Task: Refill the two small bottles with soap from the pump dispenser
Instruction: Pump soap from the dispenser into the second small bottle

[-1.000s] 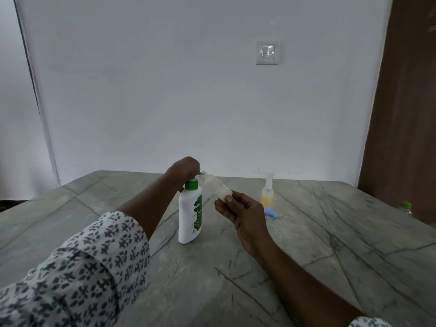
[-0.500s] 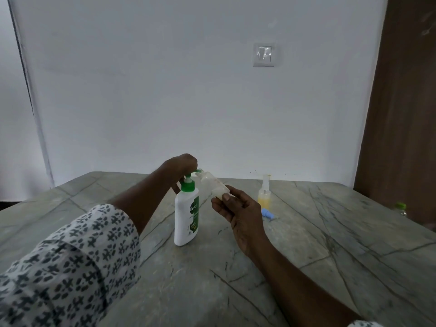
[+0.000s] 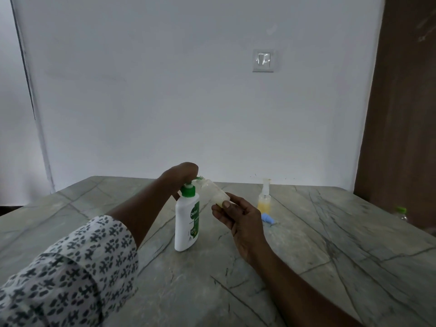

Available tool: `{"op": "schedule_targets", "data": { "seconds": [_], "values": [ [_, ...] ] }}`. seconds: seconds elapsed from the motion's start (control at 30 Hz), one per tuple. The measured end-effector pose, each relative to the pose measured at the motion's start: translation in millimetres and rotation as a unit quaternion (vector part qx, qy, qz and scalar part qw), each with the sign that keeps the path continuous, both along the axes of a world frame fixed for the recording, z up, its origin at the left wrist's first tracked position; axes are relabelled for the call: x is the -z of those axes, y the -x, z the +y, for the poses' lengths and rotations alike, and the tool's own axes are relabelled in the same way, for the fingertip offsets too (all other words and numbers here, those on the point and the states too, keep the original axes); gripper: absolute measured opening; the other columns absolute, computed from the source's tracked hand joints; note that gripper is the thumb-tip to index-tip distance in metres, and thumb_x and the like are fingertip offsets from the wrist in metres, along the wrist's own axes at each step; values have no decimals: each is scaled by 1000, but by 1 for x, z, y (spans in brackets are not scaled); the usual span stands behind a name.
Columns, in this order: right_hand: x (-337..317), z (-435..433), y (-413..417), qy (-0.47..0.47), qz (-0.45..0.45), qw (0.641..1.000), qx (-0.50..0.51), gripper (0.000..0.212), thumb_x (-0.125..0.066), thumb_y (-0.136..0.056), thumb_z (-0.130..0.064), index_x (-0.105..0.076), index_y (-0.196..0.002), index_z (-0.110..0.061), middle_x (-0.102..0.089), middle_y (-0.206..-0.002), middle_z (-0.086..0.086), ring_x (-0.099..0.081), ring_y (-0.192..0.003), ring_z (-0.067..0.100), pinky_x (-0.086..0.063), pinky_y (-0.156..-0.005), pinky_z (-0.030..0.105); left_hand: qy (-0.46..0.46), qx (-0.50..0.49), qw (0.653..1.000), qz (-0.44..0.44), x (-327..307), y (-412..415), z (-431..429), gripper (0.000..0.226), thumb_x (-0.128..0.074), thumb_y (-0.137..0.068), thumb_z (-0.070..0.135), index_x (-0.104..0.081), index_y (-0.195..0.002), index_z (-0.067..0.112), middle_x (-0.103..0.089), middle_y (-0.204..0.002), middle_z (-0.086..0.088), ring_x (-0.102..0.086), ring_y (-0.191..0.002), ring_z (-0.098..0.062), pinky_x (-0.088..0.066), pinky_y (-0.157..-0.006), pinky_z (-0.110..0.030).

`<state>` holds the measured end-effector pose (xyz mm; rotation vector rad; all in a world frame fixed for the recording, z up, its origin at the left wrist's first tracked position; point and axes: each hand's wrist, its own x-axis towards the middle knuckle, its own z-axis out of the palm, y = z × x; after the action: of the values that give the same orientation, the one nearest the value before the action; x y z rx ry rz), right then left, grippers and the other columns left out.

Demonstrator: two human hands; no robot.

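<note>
Moved: left hand (image 3: 182, 172) lifted a bit, pump head up on white green-capped plastic dispenser (image 3: 187, 223).
Right hand (image 3: 238, 214): grip closed on small clear bottle (image 3: 213, 192), tilted at the spout.

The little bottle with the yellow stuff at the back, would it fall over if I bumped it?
Probably, yes. The small spray bottle looks tall and narrow, so a nudge near its top could tip it. The yellow liquid sits low, which may steady it slightly. It looks like light plastic, so it would likely slide on the smooth stone table.

The left hand (image 3: 181, 175) hides the pump dispenser (image 3: 187, 223) head.
</note>
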<state>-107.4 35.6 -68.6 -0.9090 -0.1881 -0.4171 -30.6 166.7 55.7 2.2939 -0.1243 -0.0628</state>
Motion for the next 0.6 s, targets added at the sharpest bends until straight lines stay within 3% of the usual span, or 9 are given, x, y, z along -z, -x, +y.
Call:
{"op": "schedule_targets", "data": {
  "seconds": [0.1,0.33,0.5,0.6],
  "values": [
    [-2,0,-1,-8,-4,1000,-7,27,-57,-90,6,-62,-116,-1,-74,-100,20,-73,-89,33,-60,-77,34,-3,-2,1000,17,-6,0,-1,25,-46,-93,16,-56,-109,-1,-61,-112,-23,-63,-97,-42,-55,-83,-50],
    [-1,1,1,-2,-3,1000,-14,29,-56,-92,5,-62,-119,-2,-74,-107,16,-71,-100,35,-59,-86,36,-6,-11,1000,12,-1,-4,-2,28,-44,-93,10,-57,-108,-8,-60,-111,-27,-63,-93,-46,-56,-79,-47],
    [3,0,0,4,4,1000,-9,29,-56,-91,6,-62,-118,-2,-74,-106,17,-70,-99,36,-59,-85,35,-14,-22,1000,9,4,0,-4,17,-44,-93,2,-49,-78,-3,-58,-109,-32,-62,-98,-49,-54,-87,-50],
    [3,0,1,6,11,1000,-7,30,-56,-91,6,-62,-119,-2,-74,-105,15,-70,-99,37,-59,-86,36,-21,-25,999,10,5,2,-4,21,-42,-94,4,-48,-75,-2,-57,-105,-31,-62,-100,-49,-52,-89,-50]
  ]
}}
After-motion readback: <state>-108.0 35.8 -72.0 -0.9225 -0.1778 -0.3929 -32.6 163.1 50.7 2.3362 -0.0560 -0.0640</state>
